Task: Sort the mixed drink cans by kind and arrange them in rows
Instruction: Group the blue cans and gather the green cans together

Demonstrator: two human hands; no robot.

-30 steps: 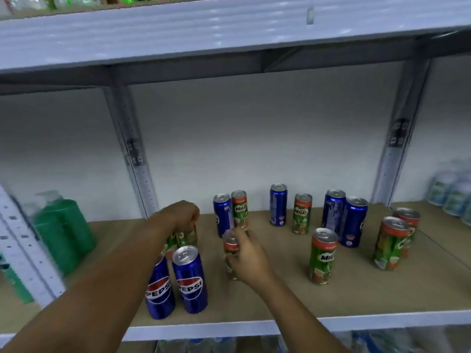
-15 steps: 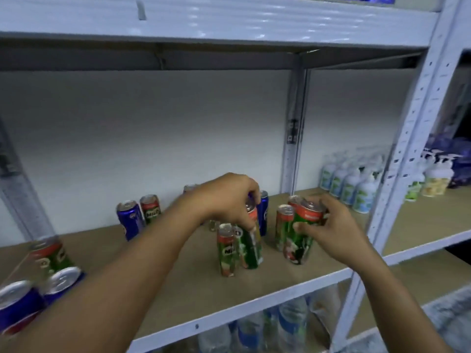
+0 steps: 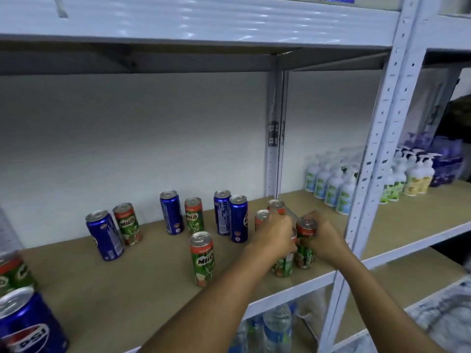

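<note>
Green Milo cans and blue Pepsi cans stand mixed on the wooden shelf (image 3: 142,281). My left hand (image 3: 274,234) grips a Milo can (image 3: 283,264) near the shelf's right front. Right beside it, my right hand (image 3: 325,236) grips another Milo can (image 3: 305,247). Two more Milo cans (image 3: 276,205) stand just behind my hands. A lone Milo can (image 3: 202,258) stands at the front middle. Behind are two Pepsi cans (image 3: 238,219), a Pepsi can (image 3: 172,212) beside a Milo can (image 3: 194,215), and a further Pepsi can (image 3: 105,235) with a Milo can (image 3: 127,224).
A Pepsi can (image 3: 28,324) and a Milo can (image 3: 12,273) sit at the left edge. A metal upright (image 3: 377,154) stands right of my hands, with pump bottles (image 3: 331,182) on the neighbouring shelf. Water bottles (image 3: 276,327) fill the shelf below.
The camera has turned right, away from the Pepsi cans at the left. Both hands have moved to the right end and now grip two Milo cans side by side.
</note>
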